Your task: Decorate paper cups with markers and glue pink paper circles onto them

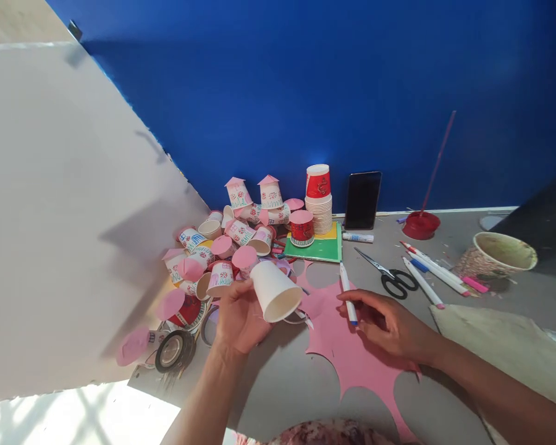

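Observation:
A plain white paper cup lies tilted in my left hand, its open end facing down and to the right. My right hand has its thumb and fingertips at the lower part of a white marker with a blue end. Under the marker and my right hand spreads a sheet of pink paper with round pieces cut from its edges. Left of the cup is a pile of decorated cups, several with pink paper roofs or discs.
A cup stack and a red cup stand on a green book. A phone leans on the blue wall. Scissors, pens, a patterned cup, and a cloth are rightward; tape sits left.

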### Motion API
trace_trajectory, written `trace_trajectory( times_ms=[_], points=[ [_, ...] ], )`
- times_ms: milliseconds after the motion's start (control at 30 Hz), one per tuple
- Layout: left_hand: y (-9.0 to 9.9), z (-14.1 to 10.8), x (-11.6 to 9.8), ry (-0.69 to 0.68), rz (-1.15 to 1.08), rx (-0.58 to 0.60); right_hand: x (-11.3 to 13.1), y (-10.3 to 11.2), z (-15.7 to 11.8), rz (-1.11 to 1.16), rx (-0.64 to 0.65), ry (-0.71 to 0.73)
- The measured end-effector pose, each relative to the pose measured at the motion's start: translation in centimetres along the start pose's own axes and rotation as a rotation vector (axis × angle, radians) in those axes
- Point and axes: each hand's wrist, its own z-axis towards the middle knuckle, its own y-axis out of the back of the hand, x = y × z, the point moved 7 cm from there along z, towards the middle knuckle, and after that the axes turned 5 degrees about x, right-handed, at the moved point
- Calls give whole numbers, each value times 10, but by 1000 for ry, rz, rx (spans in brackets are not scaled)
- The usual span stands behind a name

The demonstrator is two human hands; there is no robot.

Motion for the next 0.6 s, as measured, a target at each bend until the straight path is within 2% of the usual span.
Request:
trace_trajectory(
  times_ms=[100, 233, 333, 467, 600],
  points=[
    [-18, 18, 30, 204, -163, 113, 3, 12, 0, -86, -188, -17],
    [-29, 35, 52, 284, -201, 195, 4, 27, -1, -130, -390, 10],
    [-26, 39, 58, 280, -185, 196, 4, 27, -2, -224, -416, 103],
    [-18, 37, 65, 260, -162, 189, 7, 23, -4, -323, -382, 230],
    [-10, 36, 77, 289, -134, 155, 11, 27, -6, -368, -406, 264]
  ],
)
